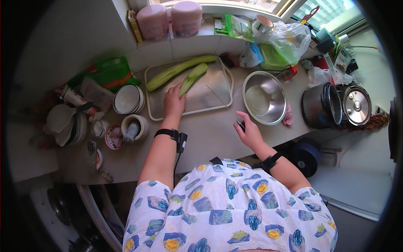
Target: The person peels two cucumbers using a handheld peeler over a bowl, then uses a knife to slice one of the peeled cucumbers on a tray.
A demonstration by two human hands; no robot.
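Note:
My left hand [175, 100] rests on the near end of a short pale-green peeled gourd [194, 77], which lies on a metal cutting board [201, 102] with a light rim. Behind it on the same board lies a longer, curved peeled gourd [176, 71]. My right hand [248, 130] is above the counter, just off the board's near right corner, its fingers around the dark handle of a knife [241, 124]. A thin line, perhaps the blade's edge, shows over the board; the blade is hard to make out. A steel bowl [259, 97] stands right of the board.
White bowls [126, 99], a stone mortar with pestle [140, 127] and stacked plates [80, 127] stand at left. A pressure cooker pot [319, 107] and its lid [357, 105] are at right. Pink containers [186, 19] and plastic bags [292, 37] line the windowsill.

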